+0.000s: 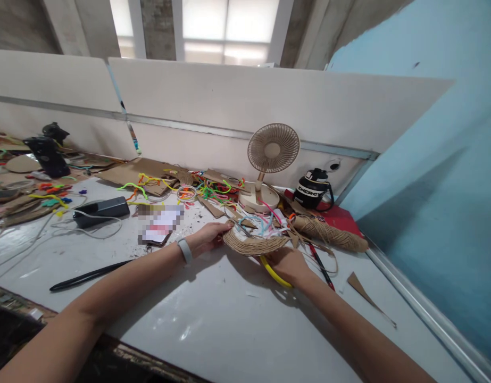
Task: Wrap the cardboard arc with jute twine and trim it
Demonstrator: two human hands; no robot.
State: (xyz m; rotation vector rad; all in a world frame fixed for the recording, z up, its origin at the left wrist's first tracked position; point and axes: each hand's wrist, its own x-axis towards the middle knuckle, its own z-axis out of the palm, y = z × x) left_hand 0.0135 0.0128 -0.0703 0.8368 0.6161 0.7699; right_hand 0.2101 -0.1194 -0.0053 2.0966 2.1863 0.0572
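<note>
Jute twine is what both hands are working with, wound over a curved cardboard piece (254,244) lying on the white table (213,319). Nearest to where I am standing, the left hand (207,238) is pinching the left end of the twine-wrapped arc with fingers closed on it, a pale band on its wrist. The right hand (290,264) is closing over the arc's right end from below, and a yellow ring (271,272) is showing under its fingers; whether the hand is gripping the ring as well, I cannot tell. Judging by the cover of twine, the wrapping step looks well along, with the piece being held steady at both ends. Any further turn would call for keeping the cord taut and the coils lying tight against one another.

Just beyond the right hand, a spool of jute twine (329,232) is lying on its side, a loose strand trailing toward the arc. Behind the arc, coloured pipe cleaners (213,189) and cardboard scraps are sprawling in a heap. Farther back, a small beige fan (273,150) is standing upright, with a black bottle (312,189) beside it against the white partition. Off to the left, a black power adapter (101,210) is sitting with its cable looping.
</note>
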